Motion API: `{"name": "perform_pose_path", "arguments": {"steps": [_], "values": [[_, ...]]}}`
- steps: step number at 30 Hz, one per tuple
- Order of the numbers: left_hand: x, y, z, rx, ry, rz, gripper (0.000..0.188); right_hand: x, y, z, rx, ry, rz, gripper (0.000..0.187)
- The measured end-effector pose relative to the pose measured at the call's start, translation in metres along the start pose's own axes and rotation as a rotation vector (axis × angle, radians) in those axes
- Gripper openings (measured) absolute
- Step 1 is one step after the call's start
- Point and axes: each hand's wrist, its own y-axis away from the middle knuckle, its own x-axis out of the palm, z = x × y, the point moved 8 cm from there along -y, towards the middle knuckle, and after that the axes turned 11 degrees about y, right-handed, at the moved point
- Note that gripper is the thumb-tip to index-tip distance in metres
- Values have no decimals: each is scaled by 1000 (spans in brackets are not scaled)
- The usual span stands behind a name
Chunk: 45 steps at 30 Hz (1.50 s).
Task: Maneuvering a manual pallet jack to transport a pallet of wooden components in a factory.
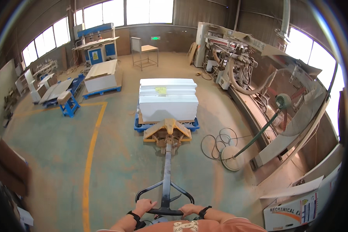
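Note:
My left hand (144, 206) is closed on the lower left corner of a black loop handle (164, 211), its thumb lying along the bar. On the right side of the same bar, my right hand (188, 209) is wrapped round it. A long grey shaft (167, 170) runs ahead from the handle to a worn yellow pallet jack (168, 129). The jack stands at a blue pallet (143, 126), its forks hidden beneath the load. Stacked white panels (168, 110) rest on that pallet, with a yellow-green note (161, 91) on top.
To the right, a large standing fan (284, 102) has a round base (231, 158) with a loose cable (210, 149) beside it. A long machine (236, 62) lines that side. Left are a yellow floor line (92, 154), a blue stool (69, 105) and another panel stack (101, 77).

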Motion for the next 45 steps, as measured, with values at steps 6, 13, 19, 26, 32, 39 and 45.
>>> {"name": "perform_pose_path", "arguments": {"steps": [6, 13, 19, 26, 32, 39, 45], "values": [[-72, -1, -42, 157, 164, -114, 52, -52, 28, -14, 108, 43, -3, 54], [-201, -14, -98, 453, 296, -486, 45, -187, 81, -19, 284, -67, -211, 52], [-257, -32, -59, 270, 360, -386, 44, -228, 47, 20, 158, -226, -161, 48], [-205, -39, 32, 176, 160, -85, 49, -151, -47, 73, 14, -110, -77, 64], [-149, -27, 106, 146, -8, 109, 54, -64, -146, 93, -77, -364, 77, 72], [-161, -25, 108, 337, -71, 211, 65, -75, -148, 95, 189, -317, 50, 75], [-202, -15, 101, 598, -108, 222, 72, -159, -122, 116, 553, -273, -30, 71]]}}
